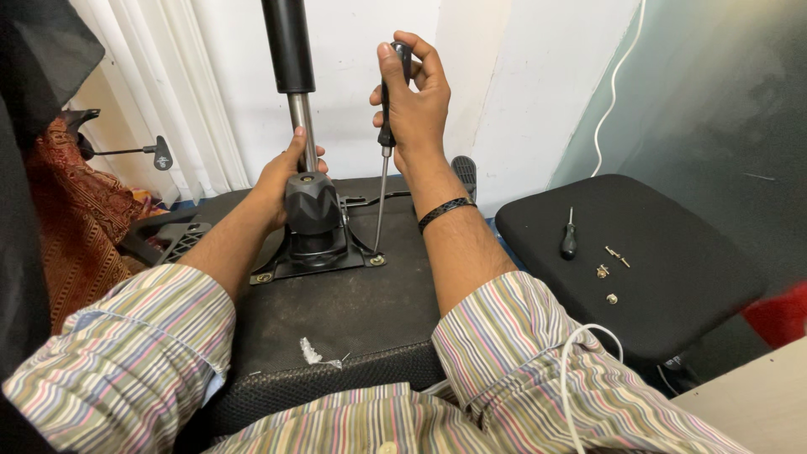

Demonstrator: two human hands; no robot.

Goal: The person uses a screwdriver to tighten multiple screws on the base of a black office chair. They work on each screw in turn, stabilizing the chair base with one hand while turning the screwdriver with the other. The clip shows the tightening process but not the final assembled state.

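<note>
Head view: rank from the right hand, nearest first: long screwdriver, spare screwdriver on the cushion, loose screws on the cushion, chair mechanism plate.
1. Long screwdriver: gripped in the right hand, held upright.
2. Chair mechanism plate: below and left of that hand, on the upturned seat.
3. Spare screwdriver: lying on the black cushion to the right.
4. Loose screws: just beyond it, farther right.

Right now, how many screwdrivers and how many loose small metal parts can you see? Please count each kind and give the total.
Screwdrivers: 2, one in the right hand with its tip at the chair plate, one lying on the black cushion at
Loose small metal parts on the cushion: 3
Total: 5
</note>
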